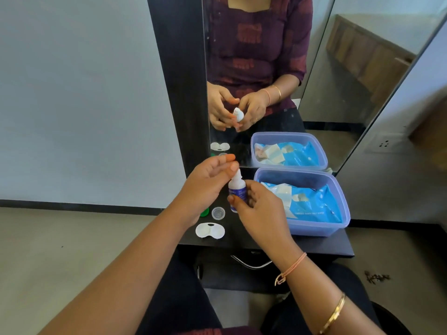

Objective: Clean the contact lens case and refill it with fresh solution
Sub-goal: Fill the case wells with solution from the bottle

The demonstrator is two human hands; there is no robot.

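My right hand (260, 209) holds a small white solution bottle (235, 189) with a blue label upright above the dark shelf (314, 245). The fingertips of my left hand (208, 175) pinch the bottle's white top. Below my hands, the white contact lens case (210, 230) lies open on the shelf with both wells facing up. A clear round cap (218, 213) sits just behind the case. Beside it is a green cap (205, 212), partly hidden by my left wrist.
A translucent purple tub (314, 226) holding a blue wipes packet (314, 201) stands on the shelf's right side. A mirror (266, 68) behind the shelf reflects my hands and the tub. A drawer handle (250, 263) sits under the shelf.
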